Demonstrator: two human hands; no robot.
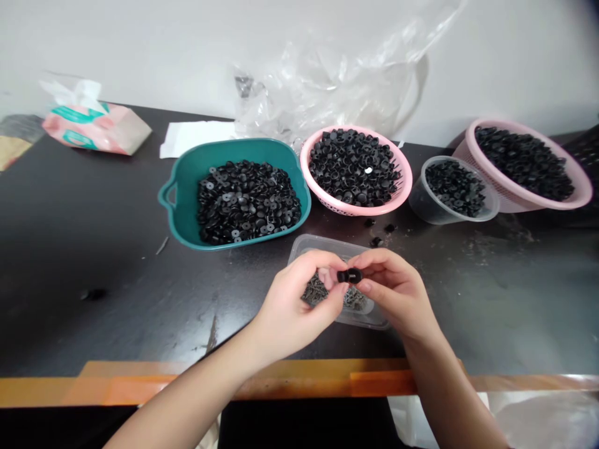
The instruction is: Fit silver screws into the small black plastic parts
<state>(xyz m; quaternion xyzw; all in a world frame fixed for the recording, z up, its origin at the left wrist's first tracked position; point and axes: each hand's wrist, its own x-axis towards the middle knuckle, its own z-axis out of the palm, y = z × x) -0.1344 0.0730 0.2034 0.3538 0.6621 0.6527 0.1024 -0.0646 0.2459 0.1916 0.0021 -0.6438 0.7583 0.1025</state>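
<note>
My left hand (299, 302) and my right hand (397, 290) meet over a clear plastic tub (306, 244) of small grey metal pieces (354, 300). Between their fingertips is a small black plastic part (350, 275) with a rounded end and a tiny light mark on its face. The left thumb and fingers pinch its left side; the right fingertips grip its right side. Whether it is one piece or two pressed together, I cannot tell. Both hands partly cover the tub.
Behind stand a green basin (180, 218) of black discs, a pink basket (322, 202) of black caps, a clear cup (423, 202) and another pink basket (583, 190). Several loose black pieces (377, 241) lie nearby. A tissue pack (96, 128) sits far left; plastic film (337, 87) leans behind.
</note>
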